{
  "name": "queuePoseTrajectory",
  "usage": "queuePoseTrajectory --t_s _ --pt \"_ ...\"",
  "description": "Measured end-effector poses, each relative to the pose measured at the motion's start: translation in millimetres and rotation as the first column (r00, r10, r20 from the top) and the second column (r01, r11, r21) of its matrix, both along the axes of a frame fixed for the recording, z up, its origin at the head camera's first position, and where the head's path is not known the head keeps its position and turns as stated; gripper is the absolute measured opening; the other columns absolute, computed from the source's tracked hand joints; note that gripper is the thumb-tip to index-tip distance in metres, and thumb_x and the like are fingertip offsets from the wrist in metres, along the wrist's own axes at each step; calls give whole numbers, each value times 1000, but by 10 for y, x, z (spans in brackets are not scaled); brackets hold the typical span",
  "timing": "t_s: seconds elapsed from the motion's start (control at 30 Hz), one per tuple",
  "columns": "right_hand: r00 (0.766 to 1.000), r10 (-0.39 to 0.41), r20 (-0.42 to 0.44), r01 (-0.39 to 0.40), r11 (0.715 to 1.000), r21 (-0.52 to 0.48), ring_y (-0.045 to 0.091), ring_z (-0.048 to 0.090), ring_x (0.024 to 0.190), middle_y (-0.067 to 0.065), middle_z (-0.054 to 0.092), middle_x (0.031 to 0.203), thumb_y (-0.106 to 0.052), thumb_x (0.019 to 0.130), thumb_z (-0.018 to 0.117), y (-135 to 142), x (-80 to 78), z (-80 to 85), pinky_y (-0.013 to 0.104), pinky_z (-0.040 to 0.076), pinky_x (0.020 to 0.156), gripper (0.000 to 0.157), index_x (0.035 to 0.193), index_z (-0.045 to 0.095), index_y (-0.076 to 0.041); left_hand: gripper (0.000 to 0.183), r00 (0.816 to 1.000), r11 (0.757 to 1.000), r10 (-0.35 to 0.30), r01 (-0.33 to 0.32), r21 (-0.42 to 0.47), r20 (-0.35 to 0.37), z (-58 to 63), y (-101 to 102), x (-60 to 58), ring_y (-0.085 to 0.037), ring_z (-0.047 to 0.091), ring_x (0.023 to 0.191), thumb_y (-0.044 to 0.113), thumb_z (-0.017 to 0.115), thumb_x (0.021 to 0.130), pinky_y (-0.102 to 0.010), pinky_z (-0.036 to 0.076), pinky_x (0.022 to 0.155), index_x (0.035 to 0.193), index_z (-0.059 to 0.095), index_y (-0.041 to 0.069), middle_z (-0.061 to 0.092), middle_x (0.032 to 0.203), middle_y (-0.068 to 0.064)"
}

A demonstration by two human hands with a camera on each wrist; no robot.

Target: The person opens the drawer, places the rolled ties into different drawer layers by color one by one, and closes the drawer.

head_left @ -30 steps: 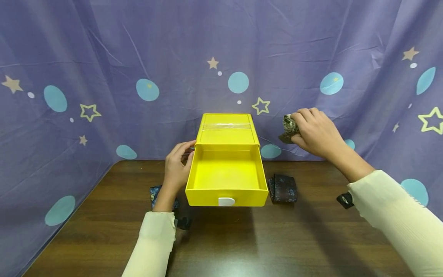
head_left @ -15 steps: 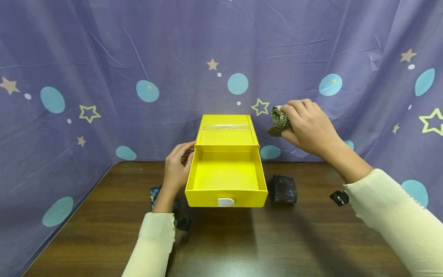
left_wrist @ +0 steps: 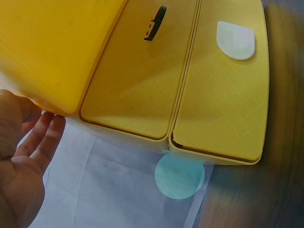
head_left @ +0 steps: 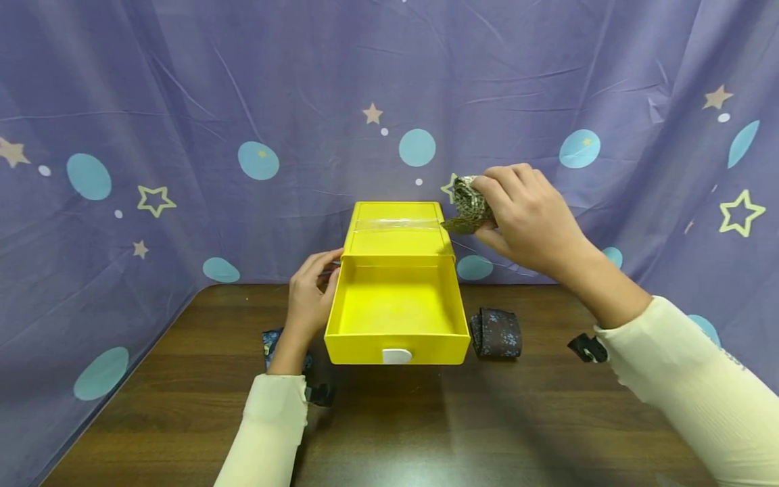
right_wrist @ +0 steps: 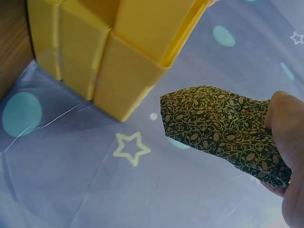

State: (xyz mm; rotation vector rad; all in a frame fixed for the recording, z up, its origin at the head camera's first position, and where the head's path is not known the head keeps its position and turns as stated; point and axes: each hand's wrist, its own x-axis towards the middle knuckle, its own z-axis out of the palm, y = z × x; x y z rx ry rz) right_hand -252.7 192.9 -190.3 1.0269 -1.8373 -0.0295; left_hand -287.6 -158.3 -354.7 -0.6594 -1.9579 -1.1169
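My right hand (head_left: 529,220) holds a rolled green necktie (head_left: 471,206) with a pale floral pattern, up at the right of the yellow drawer unit (head_left: 395,242). In the right wrist view the pointed end of the tie (right_wrist: 213,123) sticks out beyond the thumb. The top drawer (head_left: 359,349) is pulled out, and nothing lies inside it. My left hand (head_left: 310,294) rests its fingertips against the unit's left side, near the drawer opening. From the left wrist view, the two lower drawers (left_wrist: 137,80) are closed below the pulled-out one.
A dark rolled tie (head_left: 499,333) with small blue flowers lies on the table right of the unit. Left of it, a blue patterned folded cloth (head_left: 272,341) is partly covered by my left wrist. A purple curtain (head_left: 304,81) hangs behind the wooden table (head_left: 201,406).
My right hand has carried the rolled tie leftward and slightly up, nearer the drawer unit. The left hand and the open drawer have stayed in place.
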Motion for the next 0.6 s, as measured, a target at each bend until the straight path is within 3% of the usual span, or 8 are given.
queuePoseTrajectory --t_s 0.37,0.6 --pt "996 61 -69 -59 997 43 44 58 95 24 63 111 -10 81 54 -271 216 56 53 54 76 43 120 59 7 33 1000 1000 -2 2 6 -3 -1 2 5 -30 69 102 -2 63 99 -42 62 84 132 67 1 66 121 -17" --pt "991 122 -62 -119 992 50 43 59 97 24 63 114 -12 82 50 -414 308 19 52 53 74 45 121 59 7 33 1000 1000 -4 4 2 0 17 14 9 -30 69 102 -2 62 100 -43 62 84 132 67 1 66 121 -18"
